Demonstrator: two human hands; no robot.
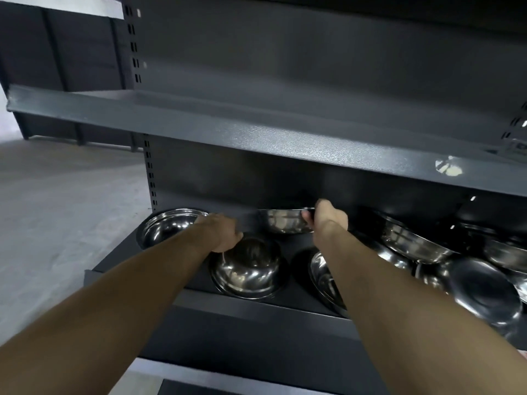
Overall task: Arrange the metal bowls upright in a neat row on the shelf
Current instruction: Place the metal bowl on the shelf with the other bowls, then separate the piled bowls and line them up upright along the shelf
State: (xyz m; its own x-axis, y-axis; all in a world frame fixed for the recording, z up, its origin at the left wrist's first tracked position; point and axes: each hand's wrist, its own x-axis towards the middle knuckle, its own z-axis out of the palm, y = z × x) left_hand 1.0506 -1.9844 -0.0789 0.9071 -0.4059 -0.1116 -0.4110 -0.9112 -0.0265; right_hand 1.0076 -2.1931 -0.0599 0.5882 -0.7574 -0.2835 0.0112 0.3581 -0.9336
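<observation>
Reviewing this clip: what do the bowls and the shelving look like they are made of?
The bowls, such as the overturned bowl under the left hand and the bowl held by the right hand, look like polished metal, probably stainless steel: mirror-bright, with sharp reflections. The upper shelf looks like painted sheet metal, dark grey with a fine pebbled texture; the coating type is not certain.

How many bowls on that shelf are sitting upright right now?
2 clearly: one at far left, and one held in the right hand at the back. The left hand grips an overturned one; the jumbled pile at right may hide more.
</observation>
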